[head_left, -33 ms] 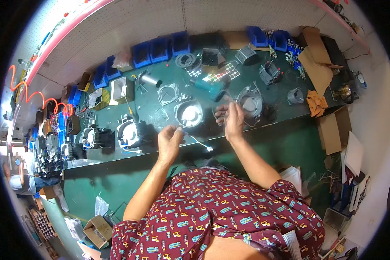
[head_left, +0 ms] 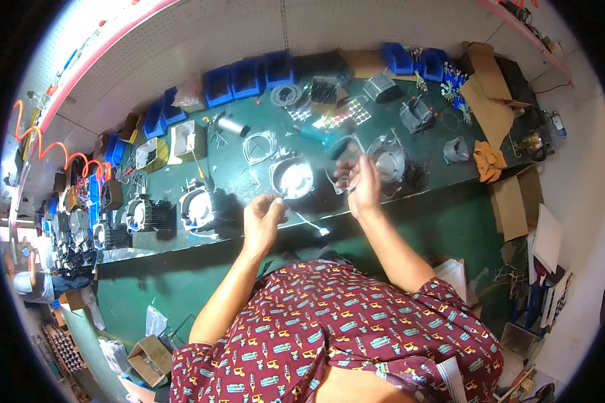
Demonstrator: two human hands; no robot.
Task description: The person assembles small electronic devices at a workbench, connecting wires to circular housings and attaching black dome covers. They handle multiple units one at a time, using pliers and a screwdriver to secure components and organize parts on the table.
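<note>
Nothing has moved: both hands' fingers pinch thin wires above round housing, blue bins behind.

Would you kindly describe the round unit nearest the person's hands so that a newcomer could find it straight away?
Start at the long dark green workbench and find the person's left hand near its front edge. Just beyond it sits the round unit, between both hands. Unlike the black finned units further left, its circular face is bright, pale and shiny.
</note>
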